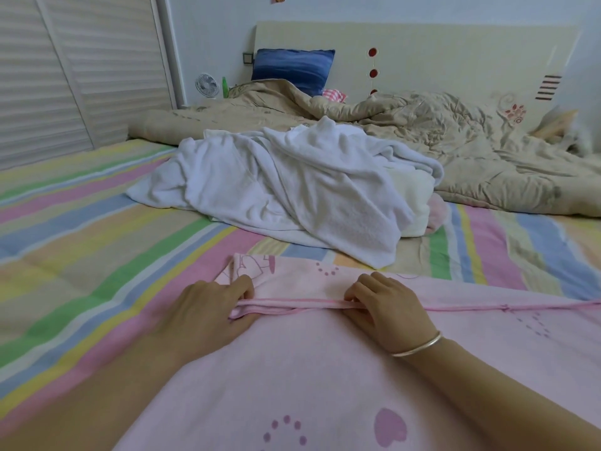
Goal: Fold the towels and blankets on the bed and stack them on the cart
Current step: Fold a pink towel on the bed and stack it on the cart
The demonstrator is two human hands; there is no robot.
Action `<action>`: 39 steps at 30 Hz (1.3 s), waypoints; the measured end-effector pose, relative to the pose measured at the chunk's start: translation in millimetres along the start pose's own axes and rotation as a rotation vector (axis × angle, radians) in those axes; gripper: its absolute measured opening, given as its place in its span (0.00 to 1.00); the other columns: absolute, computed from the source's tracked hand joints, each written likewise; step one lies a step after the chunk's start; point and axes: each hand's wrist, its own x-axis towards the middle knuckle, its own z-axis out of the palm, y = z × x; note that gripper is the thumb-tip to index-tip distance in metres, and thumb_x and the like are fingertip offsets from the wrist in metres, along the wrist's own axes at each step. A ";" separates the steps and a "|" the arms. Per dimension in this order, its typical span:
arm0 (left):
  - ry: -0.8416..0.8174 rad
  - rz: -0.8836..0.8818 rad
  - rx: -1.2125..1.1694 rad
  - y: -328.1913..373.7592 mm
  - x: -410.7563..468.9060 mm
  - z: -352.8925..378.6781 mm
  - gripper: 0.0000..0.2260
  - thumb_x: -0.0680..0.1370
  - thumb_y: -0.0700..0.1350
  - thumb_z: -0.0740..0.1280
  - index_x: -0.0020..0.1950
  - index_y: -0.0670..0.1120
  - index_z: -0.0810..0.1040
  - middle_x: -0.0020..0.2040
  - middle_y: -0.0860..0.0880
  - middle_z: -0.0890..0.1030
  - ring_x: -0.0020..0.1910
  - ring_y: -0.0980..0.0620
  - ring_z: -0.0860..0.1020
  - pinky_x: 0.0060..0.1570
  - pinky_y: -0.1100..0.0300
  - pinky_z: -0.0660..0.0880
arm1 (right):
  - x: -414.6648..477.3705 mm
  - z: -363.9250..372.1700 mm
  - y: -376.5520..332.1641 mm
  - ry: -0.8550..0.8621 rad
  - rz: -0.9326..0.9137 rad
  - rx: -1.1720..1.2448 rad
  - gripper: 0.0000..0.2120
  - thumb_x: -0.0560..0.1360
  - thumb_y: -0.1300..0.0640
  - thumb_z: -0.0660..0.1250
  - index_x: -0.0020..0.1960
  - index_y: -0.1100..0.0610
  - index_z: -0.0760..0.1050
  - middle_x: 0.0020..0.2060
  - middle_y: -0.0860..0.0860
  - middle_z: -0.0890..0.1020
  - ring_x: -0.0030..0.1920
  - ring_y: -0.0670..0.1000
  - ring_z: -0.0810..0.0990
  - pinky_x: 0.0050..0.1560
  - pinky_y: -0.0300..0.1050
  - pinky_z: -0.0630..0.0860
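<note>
A pink blanket (309,379) with heart and paw prints lies spread on the striped bed (81,255) right in front of me. Its pink-trimmed edge runs across the middle, folded over. My left hand (208,307) pinches that edge at its left end. My right hand (387,307), with a bangle on the wrist, pinches the same edge further right. Beyond the blanket lies a crumpled heap of white towels (286,187). A cream and pink cloth (422,203) peeks out at the heap's right side. No cart is in view.
A rumpled beige quilt (455,148) covers the far part of the bed below the headboard (422,56). A blue pillow (292,70) leans there. A small fan (206,85) and a green bottle (224,87) stand by the louvred wardrobe doors (65,76) at left.
</note>
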 end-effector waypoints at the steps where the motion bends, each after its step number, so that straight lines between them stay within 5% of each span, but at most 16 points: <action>1: 0.004 -0.001 -0.014 1.0 -1.9 -1.4 0.09 0.72 0.59 0.59 0.43 0.55 0.67 0.26 0.55 0.70 0.23 0.47 0.72 0.22 0.60 0.67 | -0.9 -1.4 -1.1 -0.012 0.001 0.023 0.11 0.74 0.44 0.62 0.42 0.51 0.77 0.37 0.45 0.77 0.38 0.50 0.75 0.34 0.42 0.70; 6: 0.001 -0.037 -0.056 1.2 -13.6 -0.8 0.07 0.73 0.58 0.58 0.45 0.57 0.65 0.31 0.57 0.73 0.28 0.49 0.75 0.26 0.57 0.73 | 0.1 -5.6 -3.9 0.007 -0.052 0.106 0.10 0.76 0.48 0.60 0.44 0.51 0.78 0.40 0.44 0.78 0.40 0.50 0.75 0.32 0.42 0.72; 10: 0.078 -0.015 0.022 5.9 -16.1 1.3 0.10 0.71 0.44 0.70 0.42 0.51 0.68 0.40 0.54 0.76 0.39 0.50 0.77 0.27 0.54 0.74 | 5.9 -12.2 -8.1 0.099 0.001 0.106 0.04 0.69 0.57 0.62 0.44 0.52 0.70 0.41 0.46 0.75 0.38 0.50 0.74 0.27 0.42 0.68; 14: 0.173 -0.053 0.150 13.4 -12.8 -5.6 0.14 0.67 0.41 0.76 0.36 0.46 0.70 0.34 0.51 0.71 0.33 0.50 0.71 0.22 0.58 0.65 | 7.7 -15.0 -3.9 0.127 -0.127 0.024 0.19 0.60 0.67 0.71 0.44 0.54 0.68 0.46 0.51 0.76 0.38 0.52 0.74 0.21 0.42 0.67; 19: 0.154 -0.053 0.233 11.3 -6.4 -13.2 0.17 0.63 0.44 0.80 0.35 0.46 0.70 0.31 0.51 0.71 0.29 0.49 0.72 0.21 0.58 0.62 | 1.2 -13.0 6.0 0.063 -0.216 -0.130 0.08 0.69 0.60 0.68 0.46 0.52 0.81 0.51 0.52 0.80 0.41 0.54 0.78 0.33 0.45 0.73; 25: 0.076 0.071 0.287 3.5 -2.6 -17.7 0.16 0.72 0.56 0.71 0.35 0.48 0.70 0.31 0.52 0.71 0.26 0.50 0.72 0.22 0.62 0.57 | -10.2 -9.1 20.8 -0.030 -0.094 -0.197 0.14 0.74 0.47 0.60 0.43 0.53 0.82 0.54 0.53 0.80 0.48 0.57 0.79 0.43 0.50 0.74; 27: 0.014 0.114 0.245 -1.0 -7.8 -15.2 0.14 0.75 0.58 0.61 0.36 0.49 0.71 0.33 0.55 0.71 0.28 0.53 0.72 0.21 0.62 0.60 | -10.5 -9.9 23.4 -0.063 -0.075 -0.200 0.14 0.72 0.46 0.61 0.41 0.53 0.81 0.51 0.52 0.80 0.47 0.56 0.79 0.43 0.50 0.74; 31: -0.027 0.060 0.129 -5.6 -16.2 -15.4 0.08 0.75 0.53 0.58 0.40 0.51 0.72 0.37 0.56 0.73 0.30 0.54 0.74 0.22 0.59 0.67 | -11.6 -18.3 26.1 -0.075 -0.123 -0.183 0.11 0.70 0.48 0.61 0.41 0.54 0.78 0.45 0.50 0.79 0.42 0.55 0.78 0.38 0.49 0.75; 39: 0.082 -0.297 0.240 1.6 -9.5 -10.8 0.13 0.70 0.45 0.75 0.35 0.47 0.70 0.29 0.53 0.74 0.23 0.47 0.73 0.21 0.60 0.69 | -34.5 -27.1 60.1 -0.031 -0.141 -0.355 0.08 0.72 0.56 0.61 0.38 0.56 0.76 0.40 0.52 0.77 0.35 0.55 0.75 0.29 0.50 0.71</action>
